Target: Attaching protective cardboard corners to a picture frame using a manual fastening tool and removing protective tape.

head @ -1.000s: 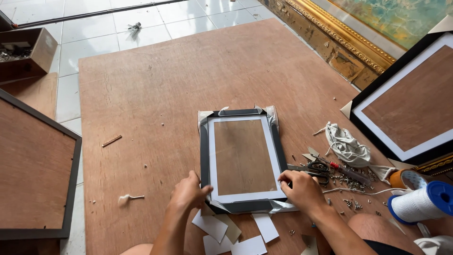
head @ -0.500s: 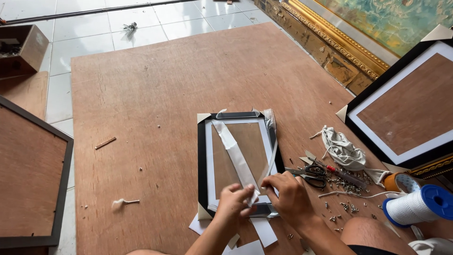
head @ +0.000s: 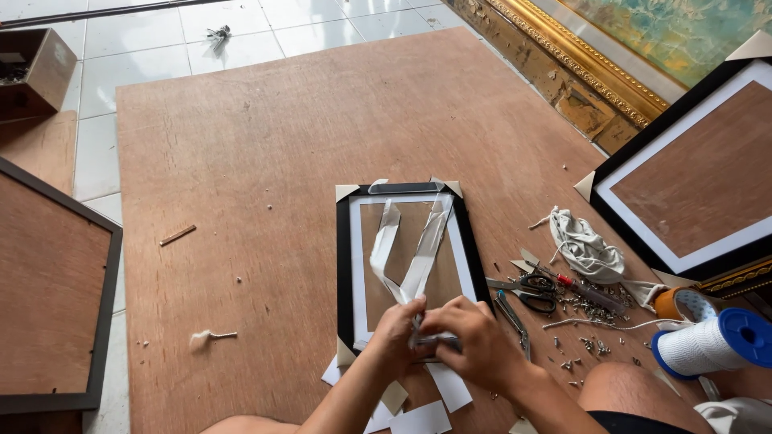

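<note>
A small black picture frame (head: 344, 265) with a white mat lies face down on a brown plywood sheet (head: 265, 145), with paper protectors on its corners. Two white strips of film or tape (head: 426, 249) rise from the frame's near edge and stretch back toward its far corners. My left hand (head: 396, 331) and my right hand (head: 466, 337) meet over the frame's near edge, both pinching the gathered ends of the strips. White paper scraps (head: 446, 386) lie under my wrists.
Scissors (head: 527, 285), pliers, a red-handled screwdriver, scattered small nails and a crumpled grey cloth (head: 583, 249) lie right of the frame. A blue-ended spool of white cord (head: 712, 341) sits by my knee. Larger frames lie at the right (head: 683, 177) and left (head: 48, 289).
My hands moved from the frame's two near corners to its middle. The film that covered the frame has been pulled up and now hangs as two strips between my fingers.
</note>
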